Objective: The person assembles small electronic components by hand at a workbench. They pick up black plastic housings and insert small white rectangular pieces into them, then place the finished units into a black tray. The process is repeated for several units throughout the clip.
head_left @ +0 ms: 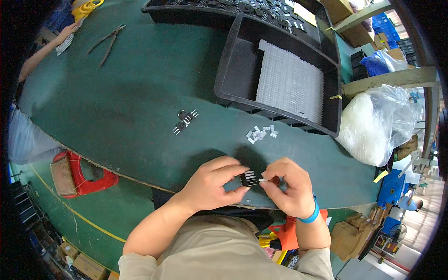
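Close to the table's near edge, my left hand (pixel 212 182) pinches a small stack of black electronic components (pixel 248 178) between thumb and fingers. Their silvery pins point right. My right hand (pixel 293 187), with a blue wristband, grips a tiny white piece (pixel 262 180) between thumb and forefinger, just beside the pin tips; whether it touches them is too small to tell. Several loose small white pieces (pixel 261 134) lie on the table beyond my hands. Further left rests a little group of black pinned components (pixel 185 122).
A black tray (pixel 224 70) holds white ribbed sheet material (pixel 290 81); behind it, another black tray (pixel 186 16) is heaped with black components. Pliers (pixel 108 44) lie at far left. A co-worker's arm (pixel 44 51) reaches in there. A red stool (pixel 88 177) stands beside the green table (pixel 149 84).
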The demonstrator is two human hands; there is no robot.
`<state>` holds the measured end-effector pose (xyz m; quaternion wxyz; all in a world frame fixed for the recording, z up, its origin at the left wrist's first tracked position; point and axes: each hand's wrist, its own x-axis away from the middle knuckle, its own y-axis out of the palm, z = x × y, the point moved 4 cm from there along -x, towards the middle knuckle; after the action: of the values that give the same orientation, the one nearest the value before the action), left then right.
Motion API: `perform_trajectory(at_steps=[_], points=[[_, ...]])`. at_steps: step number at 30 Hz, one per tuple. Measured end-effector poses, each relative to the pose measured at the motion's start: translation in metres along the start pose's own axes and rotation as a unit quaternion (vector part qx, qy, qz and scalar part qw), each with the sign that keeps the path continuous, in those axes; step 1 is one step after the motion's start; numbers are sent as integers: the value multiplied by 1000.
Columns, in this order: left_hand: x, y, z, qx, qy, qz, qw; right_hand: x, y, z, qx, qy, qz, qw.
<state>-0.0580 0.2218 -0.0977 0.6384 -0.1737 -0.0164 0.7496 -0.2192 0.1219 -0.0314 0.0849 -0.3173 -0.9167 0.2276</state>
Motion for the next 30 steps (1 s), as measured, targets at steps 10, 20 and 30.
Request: perform_trajectory(at_steps=[10, 20, 30], points=[[-1, -1, 2, -6, 5, -3, 1000, -2, 5, 0, 48, -38, -4, 998], [-1, -2, 1, 9, -19, -2, 1000, 7, 7, -5, 92, -54, 5, 994], [-1, -3, 1, 16, -17, 1, 1000, 6, 4, -7, 96, -52, 24, 994]])
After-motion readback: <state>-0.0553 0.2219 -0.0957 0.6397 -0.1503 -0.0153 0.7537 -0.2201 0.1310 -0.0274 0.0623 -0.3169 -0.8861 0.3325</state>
